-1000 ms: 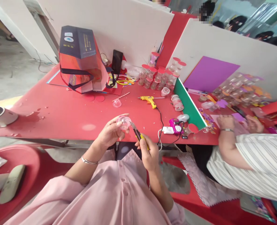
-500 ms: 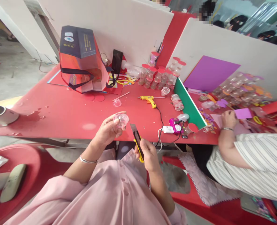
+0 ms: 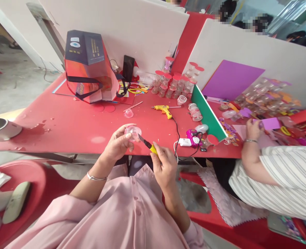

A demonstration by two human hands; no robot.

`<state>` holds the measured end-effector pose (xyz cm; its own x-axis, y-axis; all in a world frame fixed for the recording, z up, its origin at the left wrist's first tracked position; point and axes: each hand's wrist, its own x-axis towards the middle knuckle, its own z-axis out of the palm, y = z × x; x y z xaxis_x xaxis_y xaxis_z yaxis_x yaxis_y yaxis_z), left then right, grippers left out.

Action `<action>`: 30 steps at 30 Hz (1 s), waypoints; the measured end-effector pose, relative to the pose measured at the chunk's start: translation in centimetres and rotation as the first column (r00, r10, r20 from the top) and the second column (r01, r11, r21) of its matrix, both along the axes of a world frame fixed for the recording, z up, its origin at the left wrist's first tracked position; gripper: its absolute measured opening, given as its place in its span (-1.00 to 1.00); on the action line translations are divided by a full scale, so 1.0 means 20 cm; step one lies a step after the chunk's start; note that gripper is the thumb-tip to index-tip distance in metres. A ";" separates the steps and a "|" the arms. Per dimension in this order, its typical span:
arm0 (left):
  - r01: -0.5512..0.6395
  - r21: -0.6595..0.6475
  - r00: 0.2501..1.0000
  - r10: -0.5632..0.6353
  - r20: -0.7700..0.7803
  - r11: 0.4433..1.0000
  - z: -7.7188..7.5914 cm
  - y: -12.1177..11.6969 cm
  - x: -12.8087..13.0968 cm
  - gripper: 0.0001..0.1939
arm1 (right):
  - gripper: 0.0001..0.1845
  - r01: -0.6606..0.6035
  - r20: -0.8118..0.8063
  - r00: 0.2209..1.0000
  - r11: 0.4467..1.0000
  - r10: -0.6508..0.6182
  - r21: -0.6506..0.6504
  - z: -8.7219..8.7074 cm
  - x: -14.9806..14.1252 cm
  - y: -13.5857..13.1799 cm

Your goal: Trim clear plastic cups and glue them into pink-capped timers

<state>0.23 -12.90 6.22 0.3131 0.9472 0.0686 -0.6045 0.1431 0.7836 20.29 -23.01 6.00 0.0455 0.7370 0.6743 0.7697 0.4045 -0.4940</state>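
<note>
Between the fingers of my left hand is a small clear plastic cup with a wide rim, held above the front part of the red table. My right hand is closed round a yellow and black utility knife. The blade points up and left, and its tip is at the cup's right side; whether it cuts in, I cannot tell. Beyond the cup, a similar clear domed piece lies by a striped straw.
A yellow glue gun lies with its cord trailing to the front edge. Stacked clear cups stand beside a green divider. A red and navy bag is at back left, a metal mug far left. A co-worker's arm is at right.
The knife first swung away from the cup, and its blade has now come back against the cup's right side. The cup shifted slightly left. The co-worker's hand moved to a purple sheet.
</note>
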 end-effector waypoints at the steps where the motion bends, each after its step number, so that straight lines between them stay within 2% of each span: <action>1: 0.001 0.002 1.000 -0.001 -0.002 1.000 0.00 0.00 0.00 -0.56 | -0.58 0.011 0.012 1.000 1.000 -0.011 0.005 0.00 0.00 0.00; 10: 0.044 0.010 0.999 -0.045 0.015 0.999 0.04 -0.02 0.00 -0.56 | -0.55 0.066 0.055 0.996 0.997 -0.069 0.050 -0.01 0.00 0.00; 17: 0.043 0.003 0.999 -0.043 0.014 0.999 0.04 -0.02 -0.01 -0.57 | -0.47 0.122 0.125 0.984 0.990 -0.129 0.065 -0.03 0.01 -0.01; 23: 0.027 -0.028 1.000 -0.026 0.016 0.999 0.06 -0.03 0.01 -0.57 | -0.45 0.170 0.154 0.971 0.982 -0.182 0.085 -0.03 0.00 -0.01; 30: 0.020 -0.080 0.999 -0.016 0.046 0.997 0.02 -0.02 0.01 -0.78 | -0.51 0.166 0.159 0.971 0.983 -0.176 0.074 -0.01 -0.03 0.01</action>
<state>0.44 -13.35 6.53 0.3286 0.9445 0.0072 -0.6357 0.2155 0.7413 19.72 -22.81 5.86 0.0524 0.6859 0.7258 0.8986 0.2847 -0.3340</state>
